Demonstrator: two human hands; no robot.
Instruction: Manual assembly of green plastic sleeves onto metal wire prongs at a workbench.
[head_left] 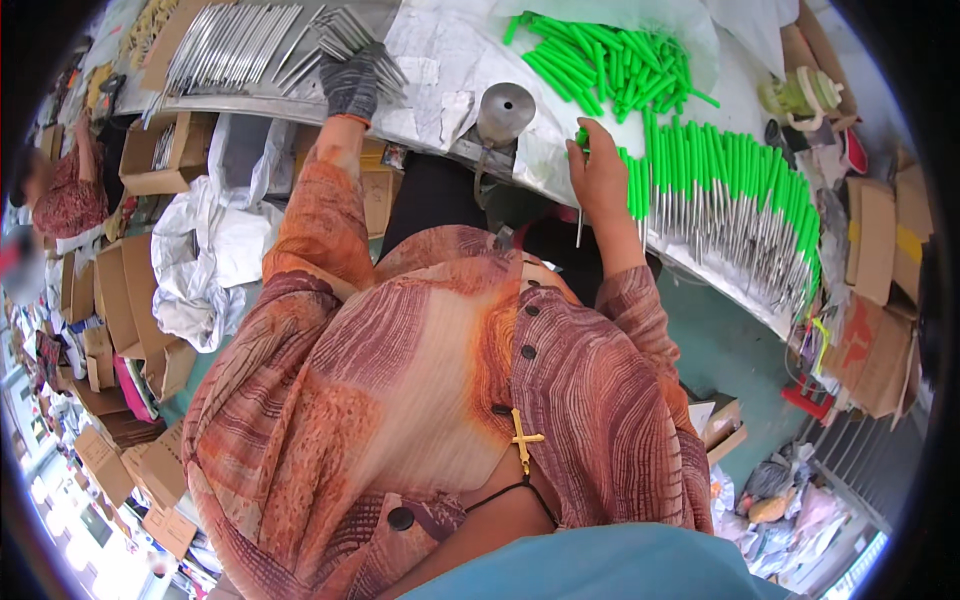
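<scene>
Main risk, prob.: the green-sleeved rod (579,228) slips the R hand (600,178) & drops to the floor, since its metal end hangs down by the table (425,40) edge. Also, R forearm could brush the row of green-sleeved rods (715,185) alongside & knock some off; bare rods (345,35) could slide if the L hand (352,85) drags the pile.

Pose: L arm reaches well fwd, gloved hand palm-down on the bare rods; can't tell if its grip holds one. R elbow bent, forearm up, fingers curled inward; narrow grip, pinching the sleeved end. Metal cone (506,112) sits btwn hands, loose green tubes (625,70) beyond R hand.
</scene>
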